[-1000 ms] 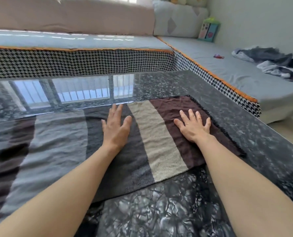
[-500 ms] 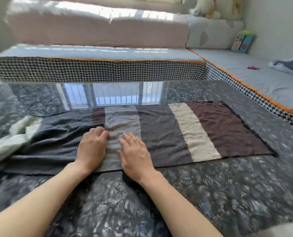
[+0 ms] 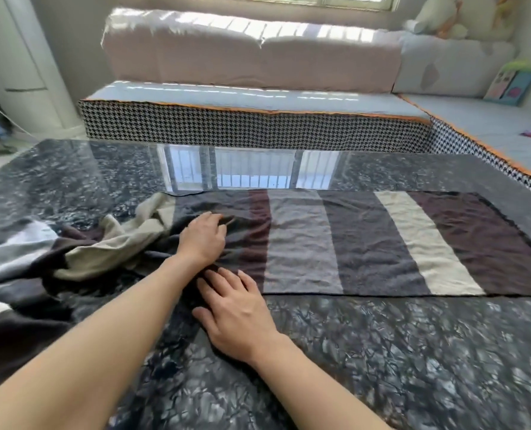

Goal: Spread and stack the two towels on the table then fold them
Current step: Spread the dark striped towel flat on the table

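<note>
Head view: no brand, label or legible writing can be made out; the colourful box (image 3: 510,86) on the sofa (image 3: 258,97) at 1 o'clock carries only blurred picture panels.

Left hand (image 3: 202,238): palm down on the striped towel (image 3: 366,243), forearm entering from 7 o'clock. Its fingers are curled, with the tips at a wrinkle in the dark stripe; whether they pinch the cloth or only press it cannot be told.

Right hand (image 3: 237,311): palm down at the near edge of the same towel, just below the left wrist. Its fingers are straight and slightly spread, pointing toward 11 o'clock, tips on the cloth, heel on the table (image 3: 413,352).

Striped towel: right portion, from centre to 3 o'clock, lies flat on the dark glossy table; left portion around the left hand is wrinkled.

Second towel (image 3: 25,274): bunched and crumpled at 9 o'clock, on the table, touching the left end of the striped towel. Where one towel ends and the other starts cannot be told.
</note>
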